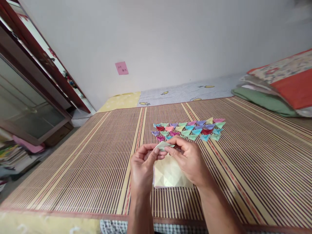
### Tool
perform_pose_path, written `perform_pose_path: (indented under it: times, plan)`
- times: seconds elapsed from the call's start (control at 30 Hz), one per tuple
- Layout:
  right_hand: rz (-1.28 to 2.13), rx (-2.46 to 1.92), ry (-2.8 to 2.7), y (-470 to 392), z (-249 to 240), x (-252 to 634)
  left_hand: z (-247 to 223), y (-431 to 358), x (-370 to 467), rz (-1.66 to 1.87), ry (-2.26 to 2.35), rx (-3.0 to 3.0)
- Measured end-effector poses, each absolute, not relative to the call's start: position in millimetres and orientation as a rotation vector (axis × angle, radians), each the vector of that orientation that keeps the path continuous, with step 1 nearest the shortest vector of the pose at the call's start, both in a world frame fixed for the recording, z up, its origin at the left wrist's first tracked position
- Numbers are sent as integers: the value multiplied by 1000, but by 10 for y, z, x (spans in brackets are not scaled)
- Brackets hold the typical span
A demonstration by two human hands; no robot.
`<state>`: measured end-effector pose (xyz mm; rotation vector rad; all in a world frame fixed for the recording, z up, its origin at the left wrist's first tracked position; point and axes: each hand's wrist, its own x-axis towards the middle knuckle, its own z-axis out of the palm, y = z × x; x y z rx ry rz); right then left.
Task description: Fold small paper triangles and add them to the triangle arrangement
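The square pale-yellow paper stack (168, 177) lies on the brown-and-cream striped slatted mat (80, 169). With that stack as the dial's centre, the small multicoloured folded-paper triangles (197, 131) sit in rows at 1 o'clock, on the same mat; the piled red, floral and green fabric (265, 99) at 2, over the mat's far edge; the rectangular pink paper note (121, 68) at 11, on the flat white wall (182, 39); the brown-framed rectangular glass panel (26, 100) at 10, beyond the mat
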<state>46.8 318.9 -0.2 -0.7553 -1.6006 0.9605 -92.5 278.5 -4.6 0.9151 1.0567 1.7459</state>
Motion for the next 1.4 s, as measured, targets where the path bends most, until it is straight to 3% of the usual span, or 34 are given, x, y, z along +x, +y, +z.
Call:
perform_pose_path:
  times: [0.27, 0.57, 0.93, 1.2, 1.4]
  plan:
    - [963, -648, -1525, 3152, 23, 396, -59, 2782, -965, 1795, 985, 1048]
    - [1197, -654, -1376, 3132, 8, 399, -69, 2792, -1033, 1935, 947, 1205]
    - [976, -625, -1455, 3066, 81, 387, 11, 2670, -1009, 1921, 1237, 1477]
    - [799, -687, -1508, 3057, 61, 331, -32, 2704, -993, 1973, 1222, 1324]
    - [862, -712, -1498, 3029, 50, 311, -36, 2689, -948, 2016, 1251, 1140]
